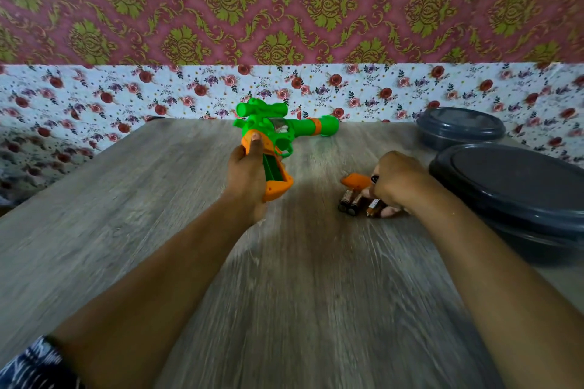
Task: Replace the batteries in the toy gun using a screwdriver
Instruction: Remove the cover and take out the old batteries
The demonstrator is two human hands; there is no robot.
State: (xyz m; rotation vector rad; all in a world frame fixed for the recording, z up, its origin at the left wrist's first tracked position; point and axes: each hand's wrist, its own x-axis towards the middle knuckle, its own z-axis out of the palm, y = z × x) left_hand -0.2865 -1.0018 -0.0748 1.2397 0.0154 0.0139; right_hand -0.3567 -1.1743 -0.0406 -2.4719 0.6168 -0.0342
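Note:
My left hand grips the orange handle of a green and orange toy gun, holding it upright above the wooden table, barrel pointing right. The handle's battery slot faces me, open and green inside. My right hand rests on the table to the right, fingers curled over a dark battery. Two more batteries lie side by side just left of it. An orange cover piece lies beside the hand, with a small black tip showing at my fingers. The screwdriver cannot be made out clearly.
Two dark grey lidded containers stand at the right: a large one near my right forearm and a smaller one behind it. A floral-papered wall closes off the table's far edge.

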